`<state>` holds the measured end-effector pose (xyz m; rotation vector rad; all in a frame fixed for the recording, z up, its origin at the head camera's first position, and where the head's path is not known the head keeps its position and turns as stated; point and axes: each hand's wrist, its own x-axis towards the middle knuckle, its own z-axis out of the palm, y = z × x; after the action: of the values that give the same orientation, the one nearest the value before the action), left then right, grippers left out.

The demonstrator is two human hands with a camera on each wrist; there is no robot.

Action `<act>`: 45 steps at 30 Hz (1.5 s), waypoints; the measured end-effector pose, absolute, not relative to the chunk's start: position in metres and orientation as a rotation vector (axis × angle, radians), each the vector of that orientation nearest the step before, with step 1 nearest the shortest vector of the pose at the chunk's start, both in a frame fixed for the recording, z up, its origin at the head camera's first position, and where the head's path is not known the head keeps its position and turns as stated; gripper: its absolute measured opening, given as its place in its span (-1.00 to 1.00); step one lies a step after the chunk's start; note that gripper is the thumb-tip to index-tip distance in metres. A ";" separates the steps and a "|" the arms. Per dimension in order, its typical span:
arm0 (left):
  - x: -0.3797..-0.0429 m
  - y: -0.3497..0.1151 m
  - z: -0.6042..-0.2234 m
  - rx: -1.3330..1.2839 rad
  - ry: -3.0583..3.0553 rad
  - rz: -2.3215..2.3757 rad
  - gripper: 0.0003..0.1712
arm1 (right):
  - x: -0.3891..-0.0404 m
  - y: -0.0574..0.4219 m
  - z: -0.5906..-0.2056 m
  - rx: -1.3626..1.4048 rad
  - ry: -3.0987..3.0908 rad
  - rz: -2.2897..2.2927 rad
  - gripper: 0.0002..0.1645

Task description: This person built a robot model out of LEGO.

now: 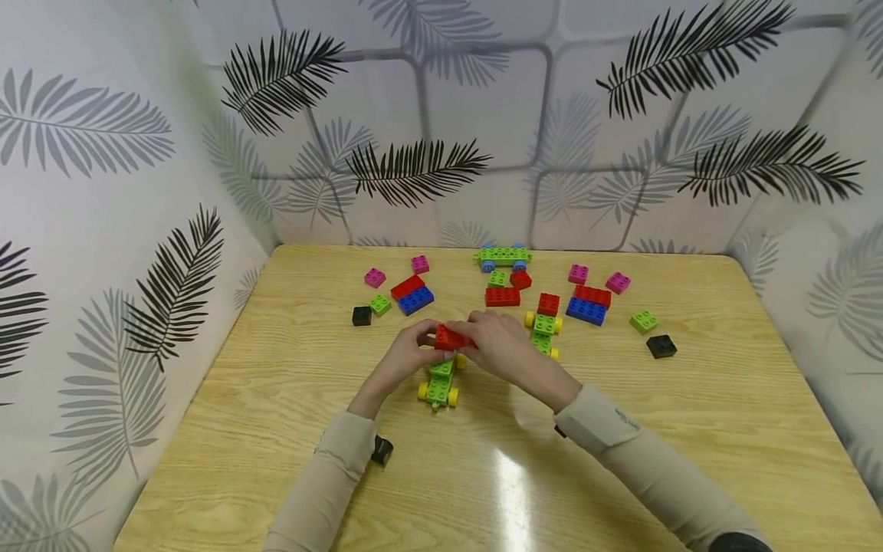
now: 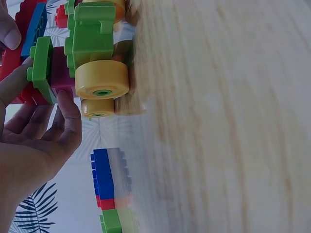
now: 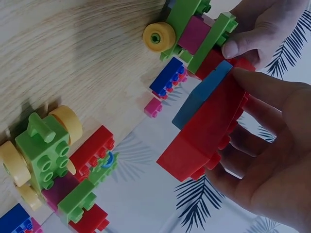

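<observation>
Close together, our left hand (image 1: 400, 359) grips the upper part of the toy car (image 1: 439, 389), while our right hand (image 1: 502, 346) pinches the long red brick (image 3: 209, 128) on top, blue brick (image 3: 200, 98) underneath. We'd best align edges and press evenly, wheels (image 2: 102, 80) level on the table (image 1: 290, 383).

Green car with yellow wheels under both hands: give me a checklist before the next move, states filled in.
1. Left hand gripping the stack on the green car: ok.
2. Right hand holding the long red block: ok.
3. Blue block against its studless side: ok.
4. Long red block fully seated: cannot tell, fingers hide the joint.
5. Second car carrying a blue block too: not ok, a small red block tops it.
6. Black piece clear of the left sleeve: cannot tell, partly hidden.
</observation>
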<state>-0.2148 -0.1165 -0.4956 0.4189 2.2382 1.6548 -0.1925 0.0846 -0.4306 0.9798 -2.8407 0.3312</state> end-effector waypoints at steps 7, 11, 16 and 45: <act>-0.214 -0.115 -0.494 0.424 2.252 1.642 -0.49 | -0.193 0.083 -0.432 1.032 -2.818 0.323 -0.45; -0.214 -0.114 -0.493 0.428 2.272 1.634 -0.53 | -0.194 0.081 -0.431 1.067 -2.790 0.276 -0.43; -0.215 -0.113 -0.493 0.441 2.300 1.621 -0.58 | -0.194 0.079 -0.430 1.074 -2.821 0.239 -0.43; -0.216 -0.114 -0.492 0.457 2.332 1.591 -0.57 | -0.191 0.071 -0.428 1.022 -2.904 0.062 -0.36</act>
<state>-0.2163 -0.1140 -0.4920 0.4565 2.3318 1.5909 -0.1912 0.0709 -0.4283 1.0220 -2.9042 0.0620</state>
